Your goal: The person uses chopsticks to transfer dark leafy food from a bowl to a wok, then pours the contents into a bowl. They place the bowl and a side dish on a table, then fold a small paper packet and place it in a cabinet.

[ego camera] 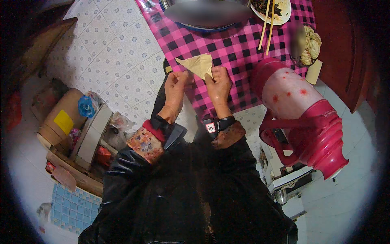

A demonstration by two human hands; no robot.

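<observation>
A pale, roughly triangular piece of folded cloth or paper (198, 65) lies at the near left edge of the table with the pink-and-black checked tablecloth (234, 58). My right hand (218, 85) pinches its lower right corner between thumb and fingers. Just left of it is my left hand (176, 88), thumb and fingertips brought together near the table's edge; whether anything thin sits between them cannot be told. Both wrists wear dark bands, and the right one bears a small label.
A large pink thermos flask (295, 100) stands at the table's right side. Beyond are a metal basin (210, 26), wooden chopsticks (268, 33) on a plate of food (283, 12), and steamed rolls (311, 45). A cardboard drum (61, 117) and tiled ledge (93, 134) are at left.
</observation>
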